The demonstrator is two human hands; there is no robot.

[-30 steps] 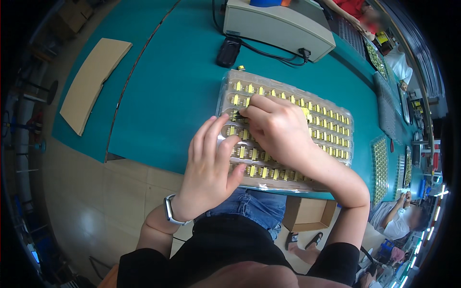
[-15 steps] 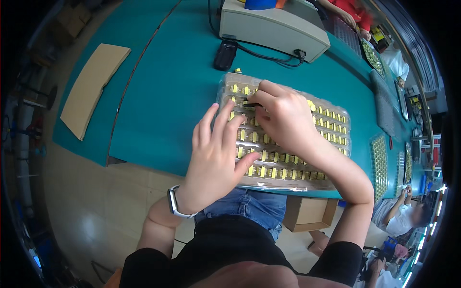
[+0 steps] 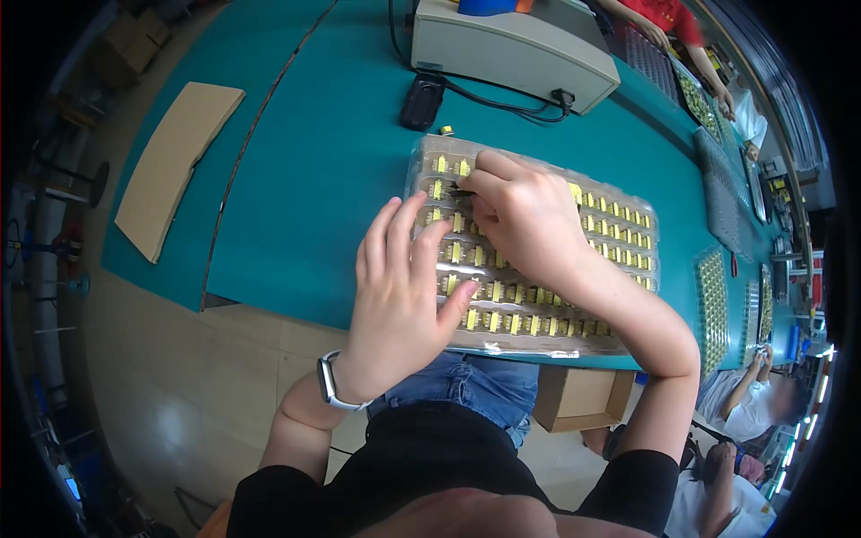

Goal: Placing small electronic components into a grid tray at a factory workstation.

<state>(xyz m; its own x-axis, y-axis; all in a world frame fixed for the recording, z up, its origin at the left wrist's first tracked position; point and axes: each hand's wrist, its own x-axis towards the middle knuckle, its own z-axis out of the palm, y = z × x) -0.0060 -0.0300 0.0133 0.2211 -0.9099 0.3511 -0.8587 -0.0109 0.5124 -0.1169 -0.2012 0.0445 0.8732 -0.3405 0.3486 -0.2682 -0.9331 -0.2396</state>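
A clear plastic tray (image 3: pixel 538 344) lies on the green table, with rows of small yellow electronic components (image 3: pixel 496 292) that look like transformers. Over its upper left part, my right hand (image 3: pixel 525 208) is closed round black tweezers (image 3: pixel 459 192), whose tips point left among the components. The hand hides part of the upper rows. My left hand (image 3: pixel 395 278) is open, fingers spread across the tray's left edge, fingertips by the leftmost components. Just beyond the tray's far left corner sits a single loose yellow component (image 3: pixel 447 130).
A beige machine (image 3: pixel 511 58) with black cables stands behind the tray, beside a small black case (image 3: pixel 421 101). A cardboard sheet (image 3: pixel 178 166) lies at left. An open cardboard box (image 3: pixel 583 400) is below the table edge. Other people and more trays (image 3: pixel 711 309) are at right.
My right hand and the tweezers have shifted slightly left over the tray. My left fingers have drawn back a little to the left. At the far right, a co-worker's arm has reached out.
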